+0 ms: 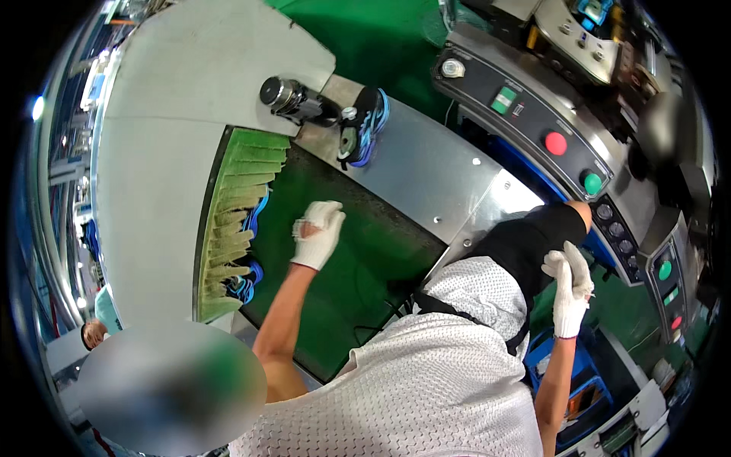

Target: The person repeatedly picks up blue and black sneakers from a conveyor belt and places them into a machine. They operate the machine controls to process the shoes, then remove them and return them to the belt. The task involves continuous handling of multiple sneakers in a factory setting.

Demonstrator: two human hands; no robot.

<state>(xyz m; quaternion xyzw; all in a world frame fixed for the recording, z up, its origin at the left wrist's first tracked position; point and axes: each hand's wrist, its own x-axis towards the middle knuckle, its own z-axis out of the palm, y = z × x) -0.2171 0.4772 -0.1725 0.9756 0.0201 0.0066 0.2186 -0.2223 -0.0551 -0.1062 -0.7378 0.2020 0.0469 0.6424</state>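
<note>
My left hand (318, 234), in a white knit glove with a patch of skin showing, hovers over the dark green belt (358, 236). Its fingers are curled in, and I see nothing in them. My right hand (569, 289), also gloved in white, is raised at the right near the control panels, fingers stretched out and holding nothing. A black and blue shoe (368, 126) lies on the metal ledge (411, 160) beyond the belt. Beside it is a dark cylindrical object with a shiny end (293, 99), perhaps a flask. More blue shoes (244, 286) show partly under the fringed green curtain (236, 190).
A large pale machine cover (160, 183) stands on the left. On the right, a dark control panel (525, 126) carries red and green buttons. A blue crate (541, 358) sits low behind my right arm. Another person (95, 331) is at the far left.
</note>
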